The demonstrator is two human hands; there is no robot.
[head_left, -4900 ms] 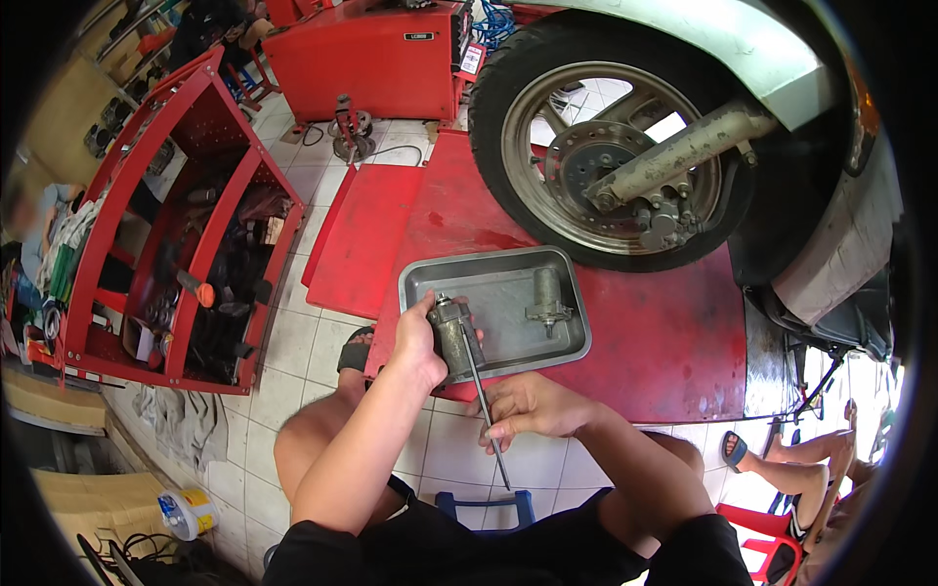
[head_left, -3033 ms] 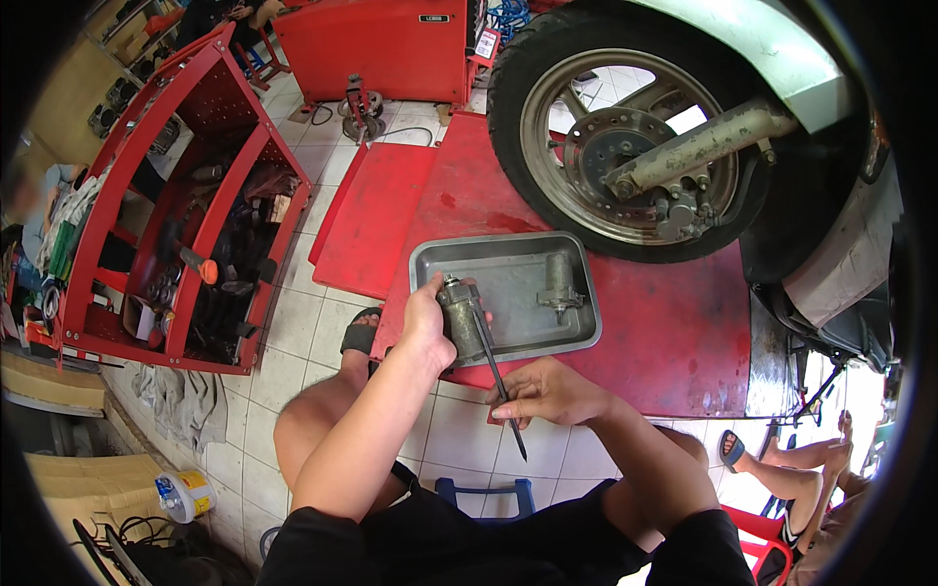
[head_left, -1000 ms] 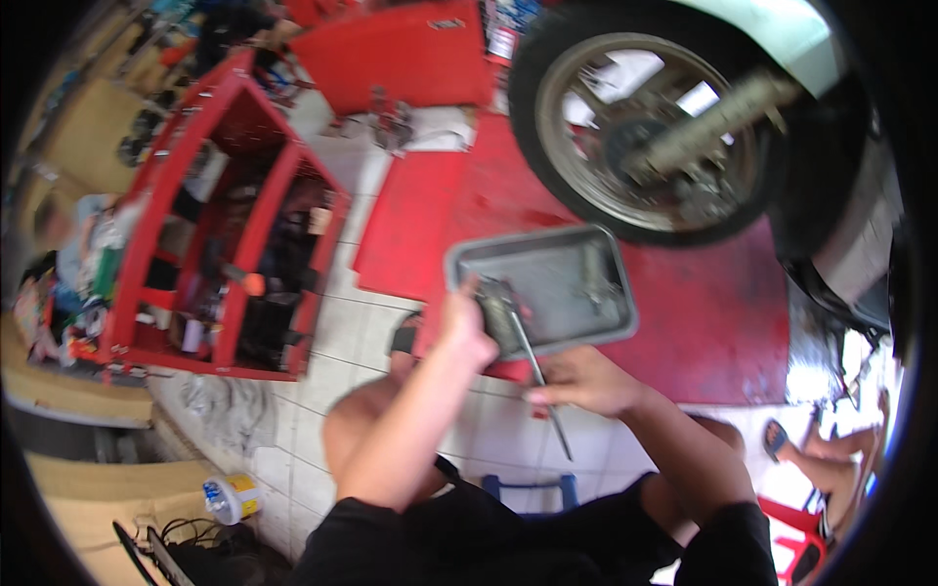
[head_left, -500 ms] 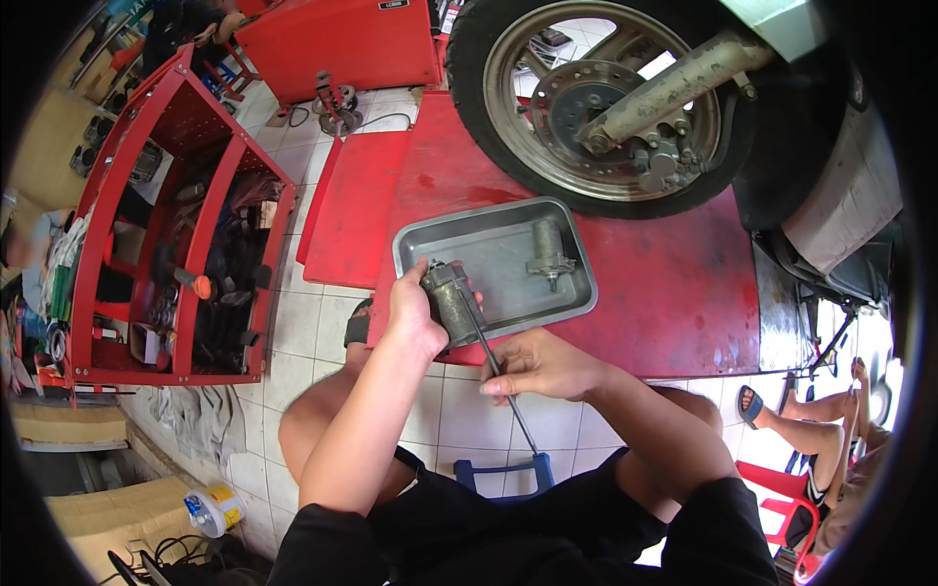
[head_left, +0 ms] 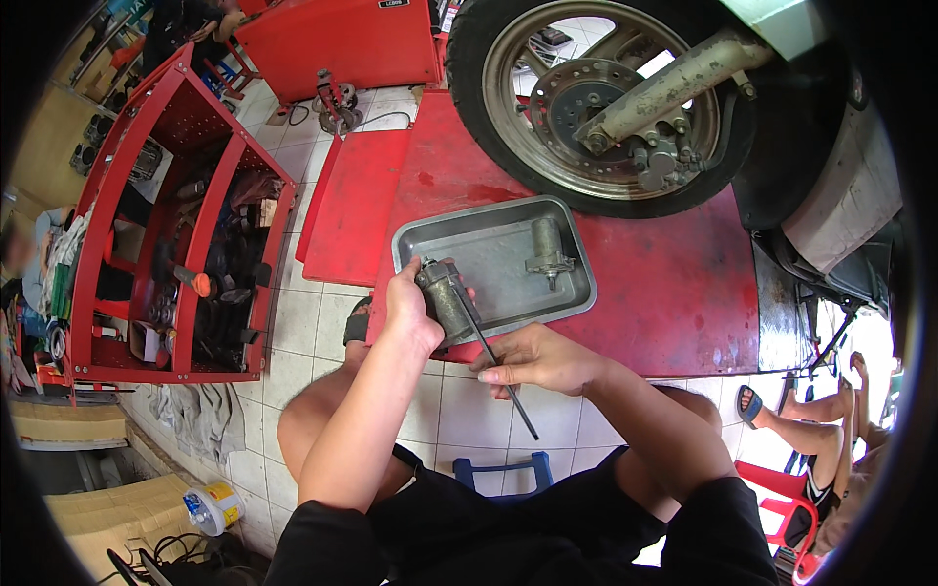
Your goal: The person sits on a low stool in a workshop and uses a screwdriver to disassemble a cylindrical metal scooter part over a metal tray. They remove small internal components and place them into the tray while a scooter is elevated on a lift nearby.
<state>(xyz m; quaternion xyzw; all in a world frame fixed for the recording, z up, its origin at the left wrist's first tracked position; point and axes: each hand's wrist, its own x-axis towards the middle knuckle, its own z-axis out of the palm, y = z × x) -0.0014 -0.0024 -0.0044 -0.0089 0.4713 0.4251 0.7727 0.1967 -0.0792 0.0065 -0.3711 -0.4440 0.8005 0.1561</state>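
A dull grey-green metal cylinder [head_left: 448,305] is held over the near left corner of a grey rectangular metal tray [head_left: 500,256], cupped by the left hand [head_left: 408,305], whose thumb and fingers are curled around it. Its long axis is slanted from the tray's far left toward its near right. Along the cylinder's right side a slim dark metal rod [head_left: 524,412] is set at a similar slant, pinched just off the tray's near edge between thumb and bent fingers of the right hand [head_left: 532,359]. A second grey-green cylinder [head_left: 549,244] is contained in the tray's right half. Print is carried by a small black label [head_left: 393,4] on the red metal cabinet [head_left: 337,44] beyond the tray; none can be made out on the held cylinder.
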